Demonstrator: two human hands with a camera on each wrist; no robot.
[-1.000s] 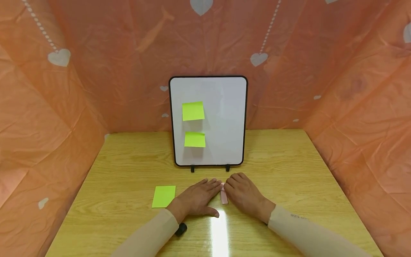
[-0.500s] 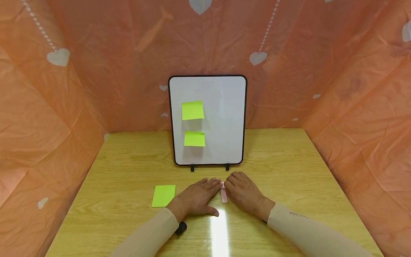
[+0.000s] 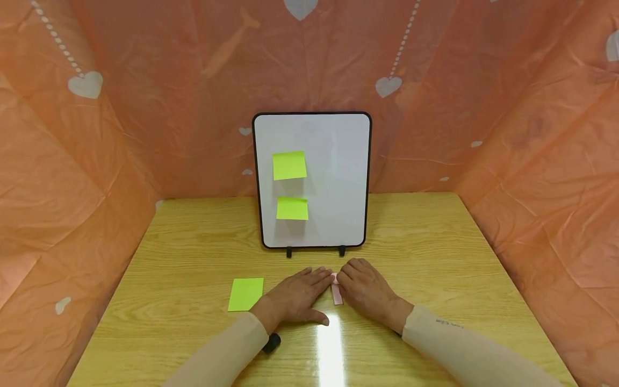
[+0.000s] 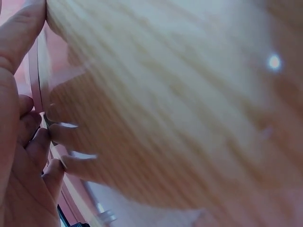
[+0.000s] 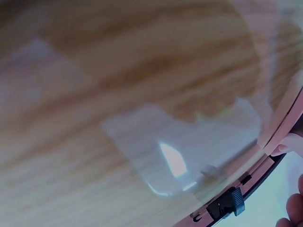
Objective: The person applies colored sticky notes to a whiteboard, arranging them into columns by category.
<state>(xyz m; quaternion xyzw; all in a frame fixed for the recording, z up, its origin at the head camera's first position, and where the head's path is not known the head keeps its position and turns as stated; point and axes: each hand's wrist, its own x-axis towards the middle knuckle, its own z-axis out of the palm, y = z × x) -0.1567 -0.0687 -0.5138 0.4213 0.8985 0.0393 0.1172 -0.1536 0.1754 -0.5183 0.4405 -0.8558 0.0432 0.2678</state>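
Note:
In the head view, a pink sticky note [image 3: 337, 295] lies on the table between my two hands, mostly covered by them. My left hand [image 3: 294, 299] lies palm down with fingers straight, its fingertips on the left side of the pink note. From the other side, the curled fingers of my right hand [image 3: 371, 293] pinch the note near its upper part. The left wrist view has the left hand [image 4: 28, 156] along its left edge. Only the fingertips of the right hand [image 5: 296, 208] enter the right wrist view.
A whiteboard [image 3: 338, 177] stands upright at the back on small black feet. Two lime green sticky notes, an upper note [image 3: 289, 165] and a lower note [image 3: 292, 208], hang on its left half. A lime green pad [image 3: 245, 294] lies left of my left hand. A black object [image 3: 272, 343] shows beside the left forearm.

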